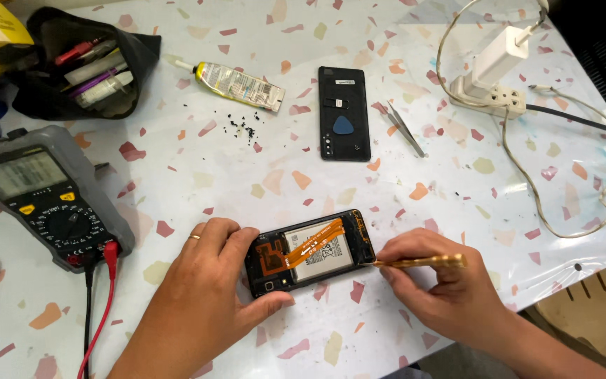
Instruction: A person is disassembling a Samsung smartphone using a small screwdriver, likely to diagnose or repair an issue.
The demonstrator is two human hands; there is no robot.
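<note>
At the far left of the frame I see a grey multimeter point(43, 196) with red and black leads trailing toward the lower edge, and above it, upper left, a black pouch point(85, 67) of tools. Moving right, my left hand point(201, 295) is curled around the left end of the opened phone point(310, 253), thumb under its near edge and fingers over the top corner, pinning it to the table point(198, 161). The phone lies at lower centre, its long axis running left to right and tilted slightly up toward the right, battery and orange flex cable exposed. My right hand point(436, 288) is closed in a pen grip on a gold-coloured tool point(422, 262), whose tip touches the phone's right end; so the work lies directly left of those fingers, and the right hand is the nearer one to that edge. Above centre lies the black back cover point(344, 112) with a blue pick on it, tweezers point(407, 130) just beside it. The table's front edge runs close under my right wrist; open room lies above the phone.
</note>
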